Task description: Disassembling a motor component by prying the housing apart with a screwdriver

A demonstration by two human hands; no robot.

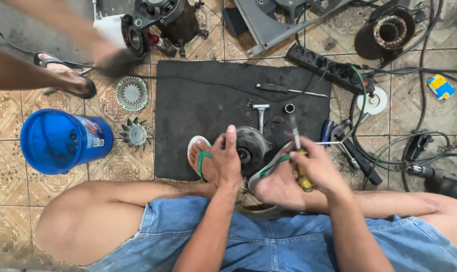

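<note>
On the tiled floor (7,116), a black rubber mat (198,116) lies spread before the seated person, whose sandalled feet rest on its near edge. Left of the mat a blue plastic bucket (57,141) lies on its side, and beyond it another person's blurred hand (115,60) reaches toward motor parts. A black power strip (329,68) sits at the mat's far right corner, its cables trailing off across the tiles. Between the feet, on the mat, sits a round metal motor housing (251,146). The left hand (227,158) presses on its near-left rim, fingers together and thumb raised, steadying rather than pinching. The right hand (316,168) is wrapped tight around a yellow-handled screwdriver (298,151), shaft pointing up and away. Judging from this, the housing could roll or skid under a one-sided push, and a slipping blade could jab the bare toes beside it.
</note>
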